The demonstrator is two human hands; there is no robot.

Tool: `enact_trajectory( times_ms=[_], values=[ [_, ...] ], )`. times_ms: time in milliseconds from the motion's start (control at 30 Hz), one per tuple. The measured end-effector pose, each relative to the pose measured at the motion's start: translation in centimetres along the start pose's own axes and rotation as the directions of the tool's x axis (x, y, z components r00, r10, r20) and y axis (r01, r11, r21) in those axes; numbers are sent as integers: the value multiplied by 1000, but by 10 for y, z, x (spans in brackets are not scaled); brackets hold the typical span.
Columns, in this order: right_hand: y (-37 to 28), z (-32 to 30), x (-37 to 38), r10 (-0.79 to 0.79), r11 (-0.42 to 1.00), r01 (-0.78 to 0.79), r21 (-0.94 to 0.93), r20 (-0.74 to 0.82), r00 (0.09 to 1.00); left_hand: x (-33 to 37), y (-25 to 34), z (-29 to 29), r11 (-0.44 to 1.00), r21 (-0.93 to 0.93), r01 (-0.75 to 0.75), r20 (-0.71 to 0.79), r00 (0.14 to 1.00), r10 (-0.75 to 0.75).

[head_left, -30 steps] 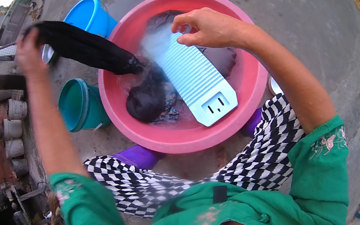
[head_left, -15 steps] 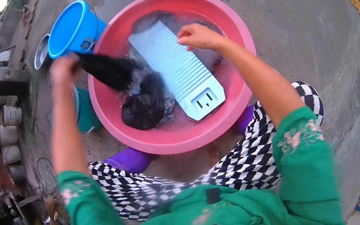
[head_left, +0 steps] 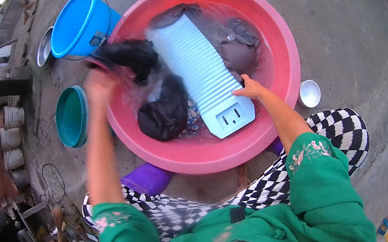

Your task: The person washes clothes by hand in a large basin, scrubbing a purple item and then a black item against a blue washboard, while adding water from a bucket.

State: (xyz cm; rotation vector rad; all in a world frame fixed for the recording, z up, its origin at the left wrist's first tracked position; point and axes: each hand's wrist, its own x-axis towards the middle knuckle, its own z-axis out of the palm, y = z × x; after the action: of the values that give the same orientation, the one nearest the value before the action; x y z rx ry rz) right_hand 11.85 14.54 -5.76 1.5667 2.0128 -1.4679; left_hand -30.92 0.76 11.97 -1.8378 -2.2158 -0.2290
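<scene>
A large round pink plastic basin (head_left: 275, 30) filled with cloudy water is shown on the rough concrete ground (head_left: 339, 4). A pale blue ribbed plastic washboard (head_left: 199, 76) is laid slantwise in the basin, from the far rim towards the near rim, its plain lower end lying close to the near rim. A wet black garment (head_left: 163, 108) is heaped in the water against the washboard's left edge; its upper end (head_left: 129, 55) is lifted towards the basin's far-left rim. Further dark clothes (head_left: 236, 50) are seen submerged along the washboard's right edge. A bright blue plastic bucket (head_left: 77, 22) is placed against the basin's far-left rim, and a teal plastic bucket (head_left: 70, 117) stands just outside the left rim. A small white round bowl (head_left: 310, 93) is set on the ground beside the right rim. The left hand (head_left: 100, 85), blurred, is raised at the basin's left rim just below the garment's lifted end; whether it is closed on the cloth cannot be told. The right hand (head_left: 249, 90) is rested on the washboard's right edge near the lower end, fingers curled against it.
</scene>
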Motion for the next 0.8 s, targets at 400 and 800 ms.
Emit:
enact_trajectory(
  times_ms=[400, 800],
  values=[
    [-62, -37, -55, -79, 919, -77, 386, 372, 925, -44, 17, 28, 209, -652, 729, 596, 662, -454],
    [-73, -15, -166, -330, 612, -230, 757, 508, 796, 192, 0, -204, -166, -941, -295, -168, 833, -527]
  ],
)
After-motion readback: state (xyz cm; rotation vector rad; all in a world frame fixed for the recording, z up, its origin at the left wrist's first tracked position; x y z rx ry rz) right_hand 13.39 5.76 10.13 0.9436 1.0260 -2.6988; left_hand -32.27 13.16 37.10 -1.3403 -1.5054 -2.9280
